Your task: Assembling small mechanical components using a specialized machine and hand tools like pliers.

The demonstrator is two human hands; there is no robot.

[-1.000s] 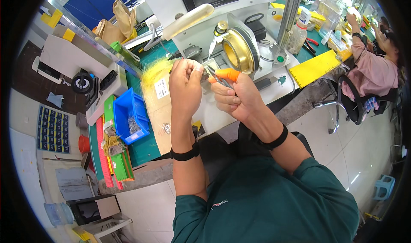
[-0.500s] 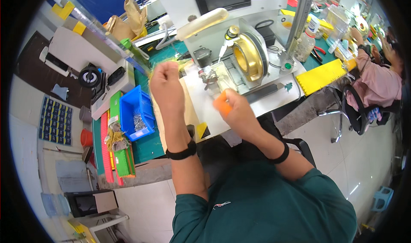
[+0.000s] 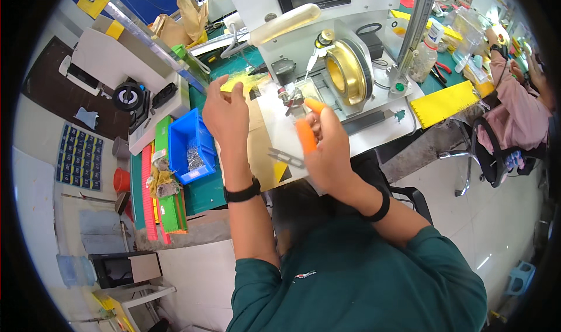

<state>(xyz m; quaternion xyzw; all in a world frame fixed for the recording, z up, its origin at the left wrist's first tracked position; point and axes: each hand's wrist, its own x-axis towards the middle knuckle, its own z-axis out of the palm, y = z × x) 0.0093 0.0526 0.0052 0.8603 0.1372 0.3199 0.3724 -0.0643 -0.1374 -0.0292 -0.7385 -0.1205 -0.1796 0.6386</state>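
I see a workshop with a pale tiled floor that shines under bright light. A long bench with a green top runs across my view, crowded with gear. A black office chair stands at right, and a low white shelf sits below left.

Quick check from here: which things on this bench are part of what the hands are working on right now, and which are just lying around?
In hand:
- left hand over the yellow bundle
- right hand, orange-capped fingers, at the small metal part
- brass-coloured wheel on the machine

Lying about:
- snips on the card sheet
- blue bin of small metal pieces
- yellow strip
- red-handled pliers
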